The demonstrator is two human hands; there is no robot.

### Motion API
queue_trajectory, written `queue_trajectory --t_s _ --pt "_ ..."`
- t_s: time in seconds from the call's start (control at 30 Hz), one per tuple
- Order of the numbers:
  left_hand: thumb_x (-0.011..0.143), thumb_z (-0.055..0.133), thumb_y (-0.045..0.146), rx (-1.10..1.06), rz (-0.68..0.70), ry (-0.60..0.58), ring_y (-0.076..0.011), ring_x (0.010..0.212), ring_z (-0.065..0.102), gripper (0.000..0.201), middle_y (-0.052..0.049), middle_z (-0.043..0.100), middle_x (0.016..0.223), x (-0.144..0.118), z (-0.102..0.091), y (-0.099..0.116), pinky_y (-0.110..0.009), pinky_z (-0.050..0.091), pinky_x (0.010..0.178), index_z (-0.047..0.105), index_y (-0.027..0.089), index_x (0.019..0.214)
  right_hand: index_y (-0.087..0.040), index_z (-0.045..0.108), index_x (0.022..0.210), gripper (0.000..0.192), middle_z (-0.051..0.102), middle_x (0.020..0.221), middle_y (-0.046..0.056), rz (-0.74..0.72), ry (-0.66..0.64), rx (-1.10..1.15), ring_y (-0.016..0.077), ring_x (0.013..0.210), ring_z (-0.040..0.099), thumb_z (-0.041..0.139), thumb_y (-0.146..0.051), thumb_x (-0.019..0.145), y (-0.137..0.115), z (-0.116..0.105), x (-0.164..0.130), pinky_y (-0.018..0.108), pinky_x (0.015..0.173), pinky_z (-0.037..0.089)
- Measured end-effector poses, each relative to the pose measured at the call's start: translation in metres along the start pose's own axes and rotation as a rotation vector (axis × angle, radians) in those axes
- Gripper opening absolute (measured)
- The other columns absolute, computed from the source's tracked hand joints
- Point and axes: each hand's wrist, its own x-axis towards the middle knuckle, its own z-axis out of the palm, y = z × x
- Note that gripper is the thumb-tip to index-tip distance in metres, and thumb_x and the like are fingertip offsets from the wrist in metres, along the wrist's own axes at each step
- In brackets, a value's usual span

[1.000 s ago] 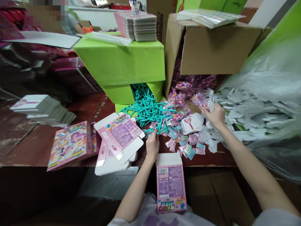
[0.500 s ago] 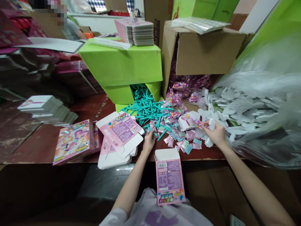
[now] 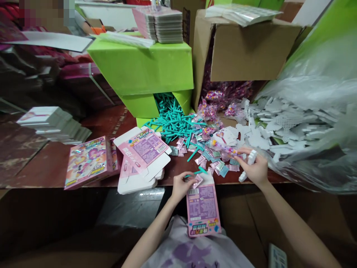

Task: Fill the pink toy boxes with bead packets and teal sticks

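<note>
My left hand is closed on a teal stick and a small pink packet, right over the raised end of a pink and purple box. That box leans between my lap and the table edge, its white flap up. My right hand grips a clear bag of coloured beads by its end, together with a white plastic piece. Loose pink and blue packets lie between my hands, with a heap of teal sticks behind them.
Flat unfolded boxes and a finished-looking box lie on the left, near a booklet stack. Behind are a green bin and a cardboard box of bead bags. A plastic bag of white pieces bulges at right.
My left hand has come from the packets and sticks toward me, carrying a teal stick and a pink packet to the box. My right hand has lifted the bead bag slightly nearer.
</note>
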Motion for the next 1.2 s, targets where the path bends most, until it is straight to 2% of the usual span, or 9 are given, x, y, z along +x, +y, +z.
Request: queue_trajectory --t_s 0.17,0.37,0.47,0.57,0.67,0.77,0.87,0.97,1.2 --pt "0.085 0.06 0.027 0.307 0.352 -0.188 -0.0162 0.078 0.062 0.015 -0.004 0.072 0.083 0.009 -0.012 -0.019 -0.035 0.044 0.083 0.07 0.021 0.094 -0.018 0.067 0.085 0.01 0.068 0.089 0.005 -0.024 -0.03 0.062 0.0191 0.087 0.065 0.069 -0.019 0.076 -0.007 0.019 -0.01 0.034 0.08 0.053" --pt "0.086 0.059 0.036 0.407 0.421 -0.502 -0.0187 0.096 0.059 0.033 -0.005 0.069 0.101 0.014 -0.027 0.001 -0.041 0.03 0.095 0.062 0.024 0.117 -0.018 0.066 0.088 0.012 0.069 0.091 0.006 -0.12 -0.081 0.078 0.0189 0.089 0.066 0.068 -0.014 0.077 -0.004 0.035 -0.018 0.035 0.085 0.053" --pt "0.09 0.052 0.027 0.425 0.39 -0.472 -0.0195 0.1 0.057 0.026 -0.005 0.069 0.102 0.013 -0.032 0.005 -0.043 0.027 0.095 0.062 0.024 0.113 -0.018 0.066 0.093 0.018 0.069 0.095 0.007 -0.18 -0.075 0.044 0.0192 0.092 0.066 0.067 -0.012 0.077 0.002 0.035 -0.021 0.036 0.087 0.054" --pt "0.09 0.044 0.014 0.429 0.397 -0.399 -0.0186 0.097 0.056 0.029 -0.007 0.068 0.1 0.01 -0.033 -0.007 -0.042 0.031 0.093 0.062 0.021 0.111 -0.018 0.066 0.094 0.019 0.069 0.094 0.006 -0.187 -0.038 0.013 0.0192 0.092 0.066 0.068 -0.011 0.076 0.005 0.032 -0.02 0.035 0.086 0.054" --pt "0.091 0.042 0.015 0.397 0.408 -0.248 -0.0181 0.088 0.054 0.03 -0.008 0.066 0.101 0.006 -0.034 -0.022 -0.036 0.04 0.085 0.056 0.019 0.117 -0.018 0.066 0.092 0.017 0.069 0.092 0.007 -0.146 0.037 -0.019 0.02 0.089 0.066 0.069 -0.013 0.076 0.003 0.027 -0.017 0.037 0.085 0.054" --pt "0.093 0.039 0.017 0.363 0.409 -0.123 -0.0175 0.081 0.053 0.023 -0.008 0.065 0.091 0.002 -0.038 -0.027 -0.032 0.042 0.076 0.058 0.018 0.107 -0.017 0.067 0.09 0.015 0.069 0.089 0.008 -0.094 0.086 -0.053 0.0208 0.085 0.066 0.07 -0.016 0.075 0.002 0.024 -0.015 0.037 0.081 0.055" --pt "0.092 0.036 0.01 0.46 0.47 -0.232 -0.0168 0.079 0.053 0.026 -0.006 0.065 0.087 0.002 -0.043 -0.019 -0.035 0.039 0.08 0.058 0.018 0.101 -0.017 0.067 0.09 0.016 0.069 0.091 0.007 -0.135 0.034 -0.036 0.0203 0.086 0.067 0.069 -0.014 0.076 0.006 0.023 -0.019 0.036 0.082 0.055" --pt "0.087 0.035 0.005 0.678 0.496 -0.369 -0.0198 0.084 0.053 0.031 -0.008 0.065 0.088 0.006 -0.046 -0.003 -0.04 0.033 0.08 0.06 0.016 0.102 -0.018 0.067 0.095 0.021 0.07 0.097 0.006 -0.244 -0.119 -0.03 0.0192 0.092 0.067 0.064 -0.008 0.076 0.011 0.025 -0.028 0.033 0.084 0.055" --pt "0.08 0.045 0.01 0.81 0.301 -0.522 -0.0231 0.085 0.053 0.021 -0.009 0.063 0.082 0.015 -0.046 0.023 -0.044 0.031 0.081 0.065 0.016 0.081 -0.017 0.068 0.102 0.036 0.07 0.107 0.006 -0.577 -0.369 -0.15 0.0183 0.091 0.067 0.048 0.0 0.077 0.006 0.037 -0.035 0.031 0.074 0.052"
